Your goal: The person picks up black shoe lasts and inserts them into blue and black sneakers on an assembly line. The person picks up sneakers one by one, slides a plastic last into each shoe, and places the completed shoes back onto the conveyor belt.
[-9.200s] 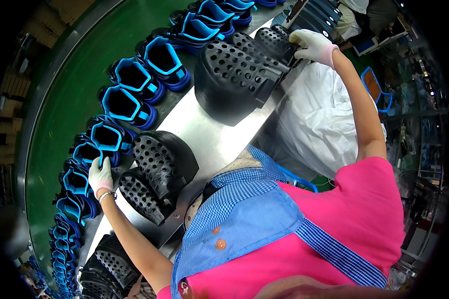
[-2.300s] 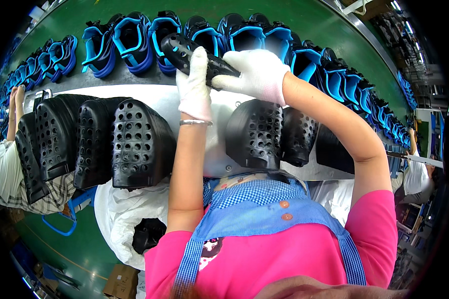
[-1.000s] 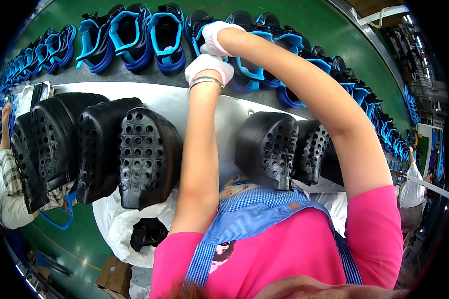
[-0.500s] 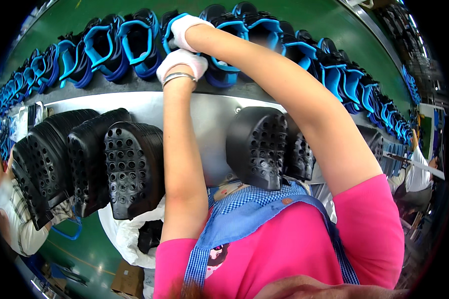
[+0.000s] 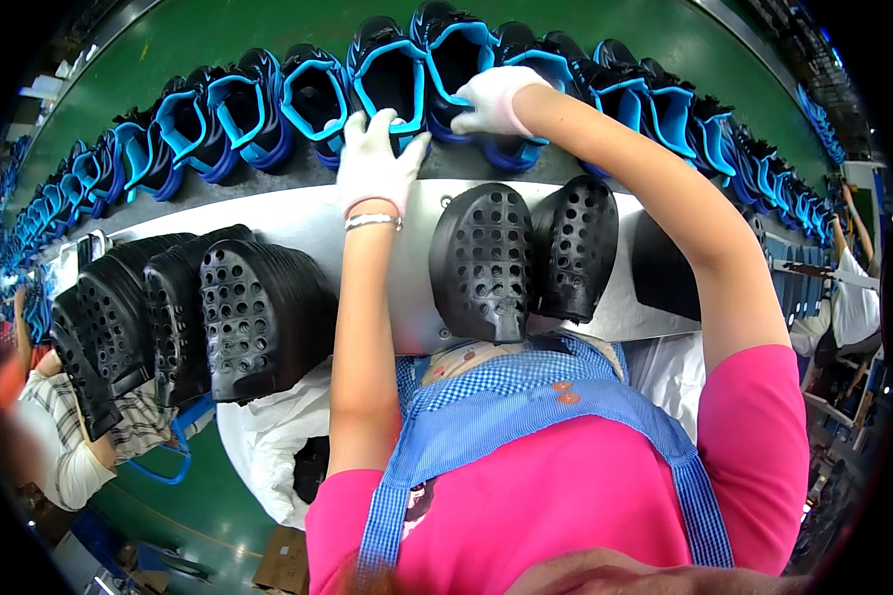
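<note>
Black perforated moulds (image 5: 481,260) beneath gloved hands (image 5: 372,164)

a steel bench (image 5: 298,223) carries stacked black perforated soles (image 5: 481,260).

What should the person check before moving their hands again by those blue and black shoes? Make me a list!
1. Left hand gloved and resting at the heel of a blue-lined shoe: ok.
2. Right hand gloved and on the next shoe in the row: ok.
3. Firm grip on either shoe: cannot tell, the fingers curl out of sight.
4. Row of shoes on the green belt standing neatly side by side: ok.
5. Stacks of black holed insoles on the metal shelf clear of both forearms: ok.
</note>
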`<state>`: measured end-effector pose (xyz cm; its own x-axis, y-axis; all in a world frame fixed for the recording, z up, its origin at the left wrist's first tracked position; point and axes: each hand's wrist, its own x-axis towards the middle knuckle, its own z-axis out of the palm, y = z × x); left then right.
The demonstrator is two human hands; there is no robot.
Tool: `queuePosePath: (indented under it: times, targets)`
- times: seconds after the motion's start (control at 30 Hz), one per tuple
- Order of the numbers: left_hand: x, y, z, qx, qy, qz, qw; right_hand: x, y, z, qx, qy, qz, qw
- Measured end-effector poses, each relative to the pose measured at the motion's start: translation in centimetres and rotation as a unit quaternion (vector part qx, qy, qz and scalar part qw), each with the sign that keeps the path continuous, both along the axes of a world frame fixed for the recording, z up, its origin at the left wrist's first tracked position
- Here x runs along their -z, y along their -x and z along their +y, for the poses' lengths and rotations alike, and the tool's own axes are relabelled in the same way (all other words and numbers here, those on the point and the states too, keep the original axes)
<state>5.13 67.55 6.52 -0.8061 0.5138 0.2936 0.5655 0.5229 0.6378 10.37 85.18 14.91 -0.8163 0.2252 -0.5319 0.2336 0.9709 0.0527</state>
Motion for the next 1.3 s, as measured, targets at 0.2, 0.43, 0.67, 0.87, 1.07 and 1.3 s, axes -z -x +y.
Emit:
queuePosePath:
  times: [0.2, 0.43, 0.67, 0.87, 1.07, 1.3]
  targets:
    - [-4.1, 1.3, 2.6, 0.067, 0.107, -0.083, 0.989, -0.2, -3.4, 3.0, 0.023, -0.027, 0.003, 0.999]
    - [-8.0, 5.4, 4.1, 0.096, 0.007, -0.279, 0.955, -2.0, -6.7, 4.4, 0.091, -0.064, -0.042, 0.993]
    - [-6.7, 2.9, 5.1, 0.164, 0.152, -0.111, 0.968, -5.9, -8.3, 2.7, 0.037, -0.049, 0.115, 0.991]
    - [-2.3, -1.9, 3.4, 0.149, 0.174, -0.09, 0.969, -11.2, -14.4, -7.3, -0.039, 0.054, 0.33, 0.942]
    - [-0.8, -2.6, -0.5, 0.142, -0.061, -0.265, 0.952, -8.7, -20.1, -12.2, -0.036, 0.102, 0.33, 0.938]
    - [-1.9, -5.1, -3.3, 0.098, -0.125, -0.392, 0.906, -6.0, -19.8, -13.1, -0.08, 0.075, 0.383, 0.917]
